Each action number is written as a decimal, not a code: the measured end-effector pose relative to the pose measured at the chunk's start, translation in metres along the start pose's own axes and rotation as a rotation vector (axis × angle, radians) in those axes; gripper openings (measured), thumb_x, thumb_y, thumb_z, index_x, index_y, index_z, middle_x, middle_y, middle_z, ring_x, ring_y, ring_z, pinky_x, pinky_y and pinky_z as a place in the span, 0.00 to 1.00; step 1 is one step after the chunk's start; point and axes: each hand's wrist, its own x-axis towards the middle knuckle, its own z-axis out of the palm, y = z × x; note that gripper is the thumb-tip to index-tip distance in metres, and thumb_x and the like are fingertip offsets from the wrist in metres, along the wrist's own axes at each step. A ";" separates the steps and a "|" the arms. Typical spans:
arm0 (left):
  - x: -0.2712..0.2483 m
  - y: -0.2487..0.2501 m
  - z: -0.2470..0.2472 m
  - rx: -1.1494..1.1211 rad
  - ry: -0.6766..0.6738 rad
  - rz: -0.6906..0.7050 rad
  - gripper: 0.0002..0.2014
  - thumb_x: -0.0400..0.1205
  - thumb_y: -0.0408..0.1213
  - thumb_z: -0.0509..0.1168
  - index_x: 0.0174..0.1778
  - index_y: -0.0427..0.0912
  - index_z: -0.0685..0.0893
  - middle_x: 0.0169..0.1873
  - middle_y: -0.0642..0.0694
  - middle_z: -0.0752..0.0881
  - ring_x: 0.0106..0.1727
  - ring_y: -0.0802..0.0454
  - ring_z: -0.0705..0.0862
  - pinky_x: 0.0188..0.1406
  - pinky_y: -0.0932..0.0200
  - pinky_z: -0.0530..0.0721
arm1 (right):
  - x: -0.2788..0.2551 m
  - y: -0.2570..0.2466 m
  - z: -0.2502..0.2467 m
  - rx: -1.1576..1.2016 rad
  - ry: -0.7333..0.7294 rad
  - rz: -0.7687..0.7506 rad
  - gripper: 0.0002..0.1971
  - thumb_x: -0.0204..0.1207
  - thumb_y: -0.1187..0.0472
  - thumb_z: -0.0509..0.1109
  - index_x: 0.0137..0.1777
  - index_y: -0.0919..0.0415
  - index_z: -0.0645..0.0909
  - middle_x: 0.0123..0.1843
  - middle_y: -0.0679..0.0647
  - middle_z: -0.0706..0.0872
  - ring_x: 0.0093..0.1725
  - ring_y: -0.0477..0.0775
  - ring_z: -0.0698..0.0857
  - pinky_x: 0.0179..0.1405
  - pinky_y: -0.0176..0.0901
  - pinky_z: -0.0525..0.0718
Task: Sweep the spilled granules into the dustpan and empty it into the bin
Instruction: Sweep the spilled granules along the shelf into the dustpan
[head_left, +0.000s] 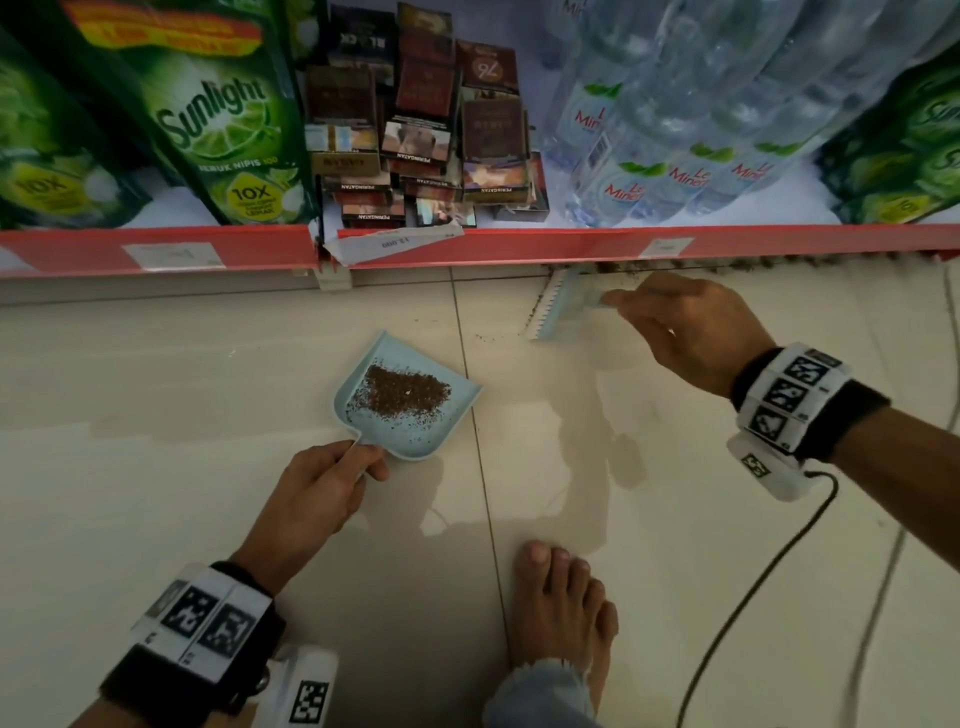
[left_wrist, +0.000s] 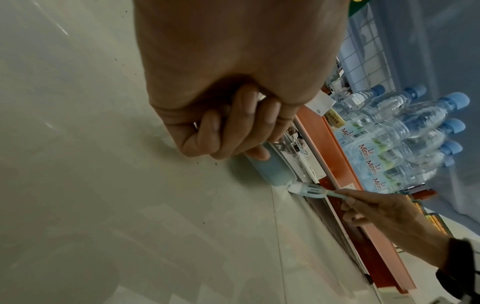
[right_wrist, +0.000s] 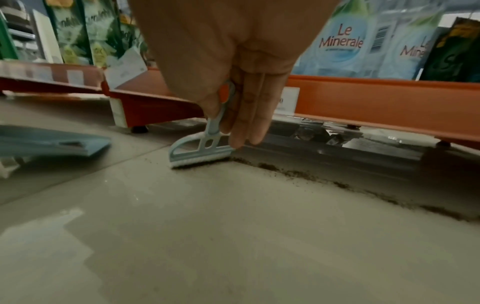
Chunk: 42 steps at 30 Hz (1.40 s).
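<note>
Granules (right_wrist: 324, 179) lying in a thin line along the shelf (head_left: 467, 249) foot, a pile already sitting in the dustpan (head_left: 410, 400) on the floor (head_left: 208, 389). They're light and loose, probably scattering easily, so short low strokes. Right hand (head_left: 685, 332) pinching the brush (right_wrist: 200, 152) handle, bristles touching the line's end; left hand (head_left: 317, 493) gripping the dustpan handle, best hold for keeping it level

Head view looks down; both wrist views skim low, sharing the shelf edge (head_left: 467, 249).
</note>
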 end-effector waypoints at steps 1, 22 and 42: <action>0.001 0.000 0.002 0.007 -0.007 -0.001 0.17 0.86 0.38 0.61 0.33 0.34 0.83 0.15 0.51 0.66 0.15 0.57 0.62 0.14 0.68 0.61 | 0.003 -0.003 0.000 0.040 0.032 -0.026 0.15 0.84 0.61 0.64 0.67 0.56 0.86 0.47 0.60 0.87 0.42 0.69 0.87 0.37 0.60 0.87; 0.004 0.001 0.004 0.031 -0.022 0.005 0.17 0.85 0.37 0.61 0.31 0.35 0.82 0.14 0.52 0.66 0.15 0.58 0.62 0.14 0.70 0.61 | 0.020 -0.028 0.001 0.180 0.043 -0.111 0.13 0.83 0.65 0.68 0.64 0.63 0.87 0.46 0.61 0.89 0.42 0.65 0.88 0.46 0.58 0.87; 0.007 -0.001 -0.007 0.010 0.004 0.024 0.17 0.85 0.37 0.62 0.30 0.36 0.83 0.14 0.54 0.66 0.15 0.58 0.63 0.14 0.70 0.61 | -0.015 -0.023 0.001 0.069 -0.028 0.054 0.13 0.83 0.57 0.65 0.63 0.50 0.86 0.40 0.54 0.86 0.37 0.68 0.86 0.34 0.60 0.86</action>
